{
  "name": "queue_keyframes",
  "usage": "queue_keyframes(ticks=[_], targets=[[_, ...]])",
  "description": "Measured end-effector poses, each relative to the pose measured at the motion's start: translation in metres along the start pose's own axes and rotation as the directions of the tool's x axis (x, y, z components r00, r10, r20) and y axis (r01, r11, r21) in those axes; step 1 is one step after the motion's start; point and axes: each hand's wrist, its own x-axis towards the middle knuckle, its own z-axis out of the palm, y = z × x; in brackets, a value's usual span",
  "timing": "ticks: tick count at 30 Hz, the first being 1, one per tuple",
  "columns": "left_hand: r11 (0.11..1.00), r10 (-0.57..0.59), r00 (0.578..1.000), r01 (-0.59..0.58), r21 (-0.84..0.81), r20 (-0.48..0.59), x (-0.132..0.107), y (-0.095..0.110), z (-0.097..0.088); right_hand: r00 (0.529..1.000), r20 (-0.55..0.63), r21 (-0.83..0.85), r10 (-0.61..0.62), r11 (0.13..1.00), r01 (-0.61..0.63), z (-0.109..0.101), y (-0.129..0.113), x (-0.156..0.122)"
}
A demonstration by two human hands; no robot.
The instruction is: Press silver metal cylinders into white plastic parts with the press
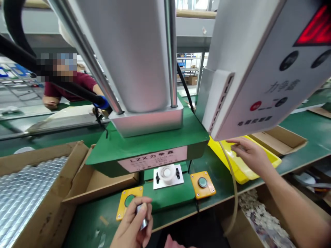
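Observation:
My left hand [134,224] is closed around a small shiny metal cylinder [143,222], in front of the left yellow button box [120,208]. Over the yellow tray [269,161] is my right hand [249,155], its fingers bent together with a small greyish spot between them that I cannot make out. Between the hands stands a green press [170,198] with a silver cylinder body [134,55]. Under its head, a round whitish fixture [167,173] sits on a metal plate [156,184]. The right yellow button box [209,190] is beside it.
A cardboard box [49,210] of shiny metal tubes stands at left. A control box [248,86] with a red display overhangs the right side. A hose [234,186] hangs before the tray. Below right, a carton holds whitish pieces [261,213]. A person [77,84] sits across.

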Motion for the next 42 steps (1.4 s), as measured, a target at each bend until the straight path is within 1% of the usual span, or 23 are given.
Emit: queue_keyframes(ticks=[1, 2, 4, 6, 8, 10, 12, 13, 16, 19, 21, 22, 24, 26, 27, 29, 30, 31, 33, 35, 38, 40, 42], targets=[[0.997, 0.028, 0.999, -0.031, 0.074, 0.038, 0.002, 0.002, 0.002, 0.994, 0.09, -0.197, 0.058, 0.98, -0.039, -0.003, 0.021, 0.009], [0.987, 0.057, 0.995, -0.068, 0.145, 0.078, 0.003, 0.005, 0.005, 0.987, 0.139, -0.255, 0.081, 0.966, -0.043, -0.003, 0.04, 0.016], [0.952, 0.119, 0.984, -0.151, 0.266, 0.132, 0.008, 0.015, 0.016, 0.968, 0.226, -0.328, 0.104, 0.944, -0.024, 0.004, 0.068, 0.026], [0.905, 0.216, 0.965, -0.256, 0.34, 0.15, 0.015, 0.029, 0.031, 0.957, 0.273, -0.345, 0.095, 0.938, 0.006, 0.016, 0.082, 0.029], [0.844, 0.354, 0.927, -0.373, 0.385, 0.122, 0.025, 0.043, 0.046, 0.952, 0.295, -0.356, 0.077, 0.934, 0.035, 0.026, 0.088, 0.028], [0.761, 0.499, 0.861, -0.488, 0.426, 0.096, 0.036, 0.054, 0.058, 0.952, 0.3, -0.349, 0.053, 0.936, 0.058, 0.031, 0.088, 0.027], [0.687, 0.562, 0.813, -0.56, 0.463, 0.149, 0.043, 0.062, 0.065, 0.953, 0.3, -0.328, 0.033, 0.942, 0.07, 0.032, 0.088, 0.025], [0.664, 0.569, 0.801, -0.581, 0.47, 0.185, 0.045, 0.064, 0.068, 0.954, 0.297, -0.317, 0.027, 0.946, 0.072, 0.032, 0.087, 0.025], [0.648, 0.58, 0.781, -0.615, 0.45, 0.232, 0.044, 0.065, 0.071, 0.952, 0.304, -0.289, 0.022, 0.955, 0.07, 0.029, 0.087, 0.021], [0.664, 0.577, 0.781, -0.618, 0.42, 0.238, 0.042, 0.065, 0.072, 0.942, 0.333, -0.264, 0.029, 0.962, 0.063, 0.021, 0.088, 0.019], [0.665, 0.567, 0.781, -0.621, 0.414, 0.26, 0.041, 0.066, 0.074, 0.95, 0.309, -0.267, 0.041, 0.963, 0.045, 0.013, 0.087, 0.019], [0.657, 0.576, 0.772, -0.633, 0.41, 0.27, 0.042, 0.067, 0.075, 0.961, 0.273, -0.28, 0.047, 0.959, 0.033, 0.008, 0.084, 0.019], [0.628, 0.609, 0.742, -0.667, 0.401, 0.28, 0.043, 0.068, 0.078, 0.99, 0.135, -0.329, 0.032, 0.944, 0.014, -0.001, 0.069, 0.017], [0.613, 0.624, 0.736, -0.669, 0.42, 0.261, 0.045, 0.066, 0.079, 0.999, -0.018, -0.355, -0.041, 0.934, 0.032, -0.008, 0.041, 0.009], [0.622, 0.613, 0.753, -0.647, 0.44, 0.239, 0.045, 0.064, 0.079, 0.992, -0.08, -0.346, -0.096, 0.936, 0.063, -0.008, 0.022, 0.003], [0.667, 0.563, 0.806, -0.574, 0.475, 0.183, 0.045, 0.057, 0.074, 0.972, -0.118, -0.238, -0.204, 0.956, 0.172, -0.003, -0.021, -0.013], [0.691, 0.542, 0.827, -0.54, 0.479, 0.15, 0.044, 0.053, 0.07, 0.958, -0.109, -0.181, -0.266, 0.953, 0.244, 0.004, -0.044, -0.022], [0.715, 0.527, 0.841, -0.515, 0.473, 0.12, 0.043, 0.049, 0.065, 0.937, -0.065, -0.141, -0.342, 0.933, 0.331, 0.013, -0.066, -0.03], [0.753, 0.511, 0.856, -0.487, 0.443, 0.072, 0.038, 0.041, 0.054, 0.86, -0.011, -0.051, -0.51, 0.859, 0.509, 0.037, -0.103, -0.042], [0.779, 0.49, 0.871, -0.458, 0.429, 0.04, 0.033, 0.035, 0.043, 0.785, 0.065, 0.0, -0.616, 0.787, 0.617, 0.064, -0.129, -0.045], [0.818, 0.436, 0.9, -0.391, 0.421, -0.011, 0.024, 0.029, 0.025, 0.704, 0.146, 0.0, -0.695, 0.712, 0.702, 0.095, -0.148, -0.036], [0.823, 0.425, 0.904, -0.362, 0.438, -0.052, 0.021, 0.025, 0.015, 0.688, 0.195, -0.009, -0.699, 0.7, 0.714, 0.105, -0.15, -0.03], [0.786, 0.457, 0.887, -0.37, 0.495, -0.062, 0.018, 0.019, 0.005, 0.68, 0.253, 0.004, -0.689, 0.703, 0.711, 0.106, -0.148, -0.027]])
